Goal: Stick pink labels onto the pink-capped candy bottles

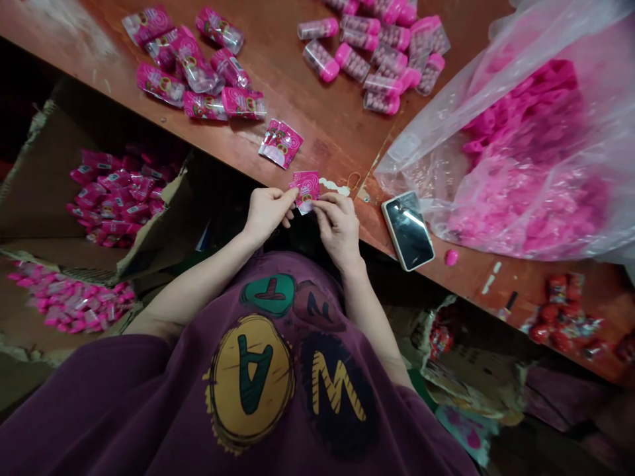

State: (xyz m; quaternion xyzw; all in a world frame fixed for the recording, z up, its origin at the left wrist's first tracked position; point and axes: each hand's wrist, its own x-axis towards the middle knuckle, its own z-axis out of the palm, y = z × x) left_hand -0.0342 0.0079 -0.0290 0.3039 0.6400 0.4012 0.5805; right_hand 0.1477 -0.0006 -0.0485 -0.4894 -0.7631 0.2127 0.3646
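A flat pink printed sleeve [307, 186] is held at the table's near edge between my two hands. My left hand [270, 209] pinches its left side between thumb and fingers. On the lower right side, the fingertips of my right hand [338, 221] are closed on it. Just beyond lie a few more flat pink sleeves [282, 143], overlapping on the wood. Farther left, several small bottles in pink sleeves [198, 66] are heaped together. Bare clear bottles with pink caps [354, 61], filled with small balls, lie at the back middle.
A phone [409, 229] lies right of my hands, before a large clear bag of pink pieces [530, 198]. A single pink cap [451, 257] and red items [565, 314] are farther right. At left below the table, a cardboard box [34, 192] holds sleeved bottles.
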